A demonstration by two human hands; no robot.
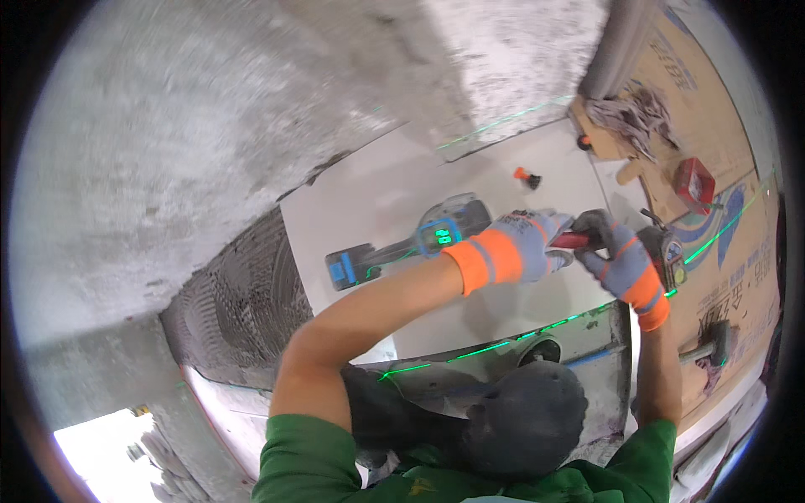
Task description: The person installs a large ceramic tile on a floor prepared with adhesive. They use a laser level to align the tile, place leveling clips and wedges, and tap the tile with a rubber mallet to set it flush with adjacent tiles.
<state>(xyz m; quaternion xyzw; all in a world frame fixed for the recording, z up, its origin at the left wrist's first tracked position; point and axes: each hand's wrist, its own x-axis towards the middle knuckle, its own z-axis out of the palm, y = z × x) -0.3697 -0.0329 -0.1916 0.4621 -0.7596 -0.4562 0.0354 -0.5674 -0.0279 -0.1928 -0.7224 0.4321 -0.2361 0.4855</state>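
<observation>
My left hand (537, 245) and my right hand (619, 258), both in grey and orange work gloves, meet over a large white tile (562, 155). Between them is a small dark red object (570, 241), slim like a handle; its kind is not clear. Fingers of both hands are closed around its ends. Beside my left wrist, a black and blue power tool (440, 235) with a green lit display lies on the tile. Farther off lies an orange and black tile-levelling knob (527, 178). Next to my right hand stands a laser level (671, 258).
Printed cardboard (721, 277) covers the right side, bearing a red box (694, 186), a crumpled cloth (637, 117) and a mallet (713, 345). Ridged grey mortar (243, 302) spreads left of the tile. A concrete wall (251, 109) rises behind. Green laser lines cross the surfaces.
</observation>
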